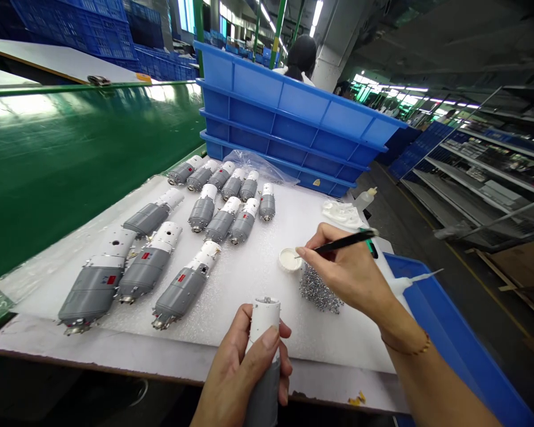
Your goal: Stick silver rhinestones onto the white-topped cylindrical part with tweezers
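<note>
My left hand [244,367] is wrapped round a white and grey cylindrical model [266,317], held upright at the table's front edge. Black tweezers [347,242] are pinched in my right hand [338,267], their tip at a small round dish [290,260] of whitish material. Beside the dish, partly below my right hand, lies a pile of tiny metallic parts [320,292]. Several similar grey and white models, such as a large one [89,290] with a red mark, lie on the white foam sheet [235,279] to the left.
Stacked blue crates [285,118] stand at the table's back. A green conveyor surface [93,136] runs along the left. On the right are a small bottle [365,198], a white nozzle bottle [400,286] and a blue bin [463,356]. A person's dark head [301,54] shows behind the crates.
</note>
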Tool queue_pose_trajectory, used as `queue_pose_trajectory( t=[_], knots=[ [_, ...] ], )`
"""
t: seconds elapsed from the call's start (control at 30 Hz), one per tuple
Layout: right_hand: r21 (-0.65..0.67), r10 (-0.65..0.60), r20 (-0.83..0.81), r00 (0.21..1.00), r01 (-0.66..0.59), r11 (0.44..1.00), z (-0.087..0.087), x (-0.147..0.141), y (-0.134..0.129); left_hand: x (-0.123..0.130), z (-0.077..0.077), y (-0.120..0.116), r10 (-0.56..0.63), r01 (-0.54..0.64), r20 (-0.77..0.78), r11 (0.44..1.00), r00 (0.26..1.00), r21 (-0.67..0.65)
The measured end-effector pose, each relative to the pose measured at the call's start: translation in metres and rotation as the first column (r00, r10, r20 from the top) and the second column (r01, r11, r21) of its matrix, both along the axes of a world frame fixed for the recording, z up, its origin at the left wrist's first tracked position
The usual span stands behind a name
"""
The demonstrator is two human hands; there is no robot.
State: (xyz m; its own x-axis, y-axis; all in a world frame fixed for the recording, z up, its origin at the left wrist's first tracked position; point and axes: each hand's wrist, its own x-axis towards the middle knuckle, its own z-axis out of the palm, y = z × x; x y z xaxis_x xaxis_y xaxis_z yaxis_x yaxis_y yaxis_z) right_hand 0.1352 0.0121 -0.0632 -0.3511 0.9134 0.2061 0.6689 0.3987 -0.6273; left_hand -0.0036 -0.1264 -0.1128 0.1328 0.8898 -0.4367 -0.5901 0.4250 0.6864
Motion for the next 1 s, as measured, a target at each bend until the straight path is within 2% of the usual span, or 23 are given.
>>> queue_pose_trajectory(
  t=[0.13, 0.23, 0.33, 0.43, 0.63, 0.83, 1.0],
  knots=[
    [0.069, 0.0, -0.071, 0.997, 0.005, 0.998, -0.003, 0.005, -0.009, 0.001, 0.001, -0.002, 0.058, -0.057, -0.041, 0.998, 0.997, 0.014],
    [0.118, -0.01, -0.187, 0.982, 0.032, 0.992, -0.004, 0.007, -0.031, 0.001, 0.002, -0.003, 0.078, -0.078, -0.103, 0.997, 0.992, 0.005],
    [0.137, 0.011, -0.443, 0.896, 0.056, 0.989, -0.003, 0.006, -0.063, 0.0, 0.005, -0.003, 0.087, -0.092, -0.239, 0.996, 0.967, -0.008],
    [0.121, 0.013, -0.578, 0.816, 0.07, 0.99, -0.007, -0.001, -0.09, 0.002, 0.012, -0.004, 0.115, -0.106, -0.346, 0.993, 0.931, 0.045],
    [0.082, -0.139, -0.676, 0.724, 0.26, 0.962, -0.023, -0.016, -0.111, 0.008, 0.019, -0.005, 0.122, -0.077, -0.388, 0.989, 0.914, 0.128],
    [0.088, -0.165, -0.692, 0.703, 0.309, 0.947, -0.025, -0.02, -0.115, 0.009, 0.014, -0.006, 0.128, -0.062, -0.459, 0.986, 0.879, 0.156],
    [0.095, -0.174, -0.677, 0.715, 0.319, 0.943, -0.025, -0.02, -0.115, 0.011, 0.013, -0.005, 0.188, -0.084, -0.523, 0.973, 0.831, 0.216]
  ],
)
